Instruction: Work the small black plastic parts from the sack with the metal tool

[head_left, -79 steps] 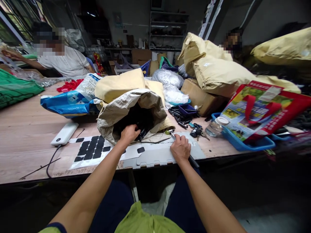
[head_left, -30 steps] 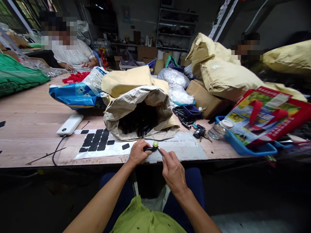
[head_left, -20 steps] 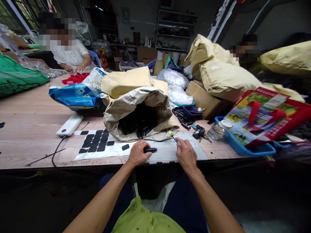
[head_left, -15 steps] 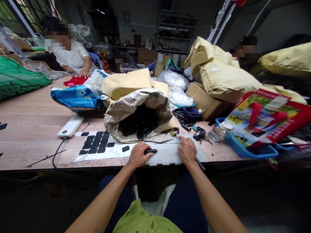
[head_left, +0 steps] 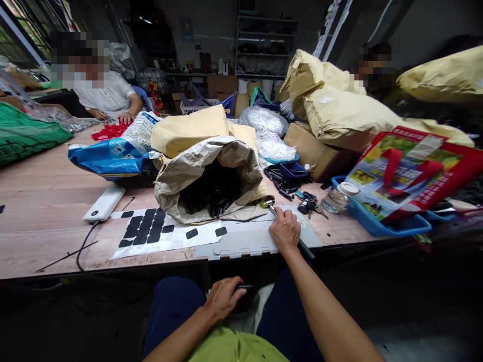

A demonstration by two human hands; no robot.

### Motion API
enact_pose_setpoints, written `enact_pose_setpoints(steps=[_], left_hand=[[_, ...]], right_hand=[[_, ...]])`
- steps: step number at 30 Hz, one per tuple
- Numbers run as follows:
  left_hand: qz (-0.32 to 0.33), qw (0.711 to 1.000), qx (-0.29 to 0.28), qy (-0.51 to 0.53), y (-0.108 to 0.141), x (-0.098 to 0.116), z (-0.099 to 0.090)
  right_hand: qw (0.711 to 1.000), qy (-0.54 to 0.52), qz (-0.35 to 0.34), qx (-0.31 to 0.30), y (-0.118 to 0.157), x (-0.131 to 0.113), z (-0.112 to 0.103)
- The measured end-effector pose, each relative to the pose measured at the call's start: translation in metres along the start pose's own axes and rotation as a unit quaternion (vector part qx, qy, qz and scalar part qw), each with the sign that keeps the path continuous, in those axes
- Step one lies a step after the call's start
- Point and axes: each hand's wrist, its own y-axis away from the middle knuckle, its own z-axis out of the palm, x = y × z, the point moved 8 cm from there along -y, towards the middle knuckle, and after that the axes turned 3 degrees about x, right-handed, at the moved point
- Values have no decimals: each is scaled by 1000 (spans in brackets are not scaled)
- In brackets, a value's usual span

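Note:
Below the table edge, over my lap, my left hand (head_left: 223, 297) is closed round a short black pen-shaped piece (head_left: 244, 286), whose tip sticks out past the fingers. My right hand (head_left: 286, 229) rests on the grey board (head_left: 249, 241) at the front edge, wrapped round a hammer (head_left: 306, 250). Its metal shaft points away from me and its black handle end comes out under my wrist. The hammer's head lies by the mouth of an open woven sack (head_left: 207, 143) with dark pieces inside.
Left of the board lies a white sheet (head_left: 173, 244) with several black rounded-square pads (head_left: 145, 226). A white power bank (head_left: 104, 205), keys (head_left: 307, 205), a jar (head_left: 335, 198) and a blue tray (head_left: 388, 226) stand around. Across the table, a person (head_left: 109, 98) handles red pieces (head_left: 109, 131).
My left hand has moved off the board, down and toward my lap, with the black piece in it. My right hand stays on the hammer. The view has shifted slightly.

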Motion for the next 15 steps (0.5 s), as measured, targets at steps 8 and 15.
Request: enact_pose_setpoints(steps=[8,15], left_hand=[[132,986,76,61,-16,62,-85],[-24,924,375,-73,-104,35,-240]], right_hand=[[1000,0,0,8,2,0,-1],[1000,-4,2,2,1,0,-1]])
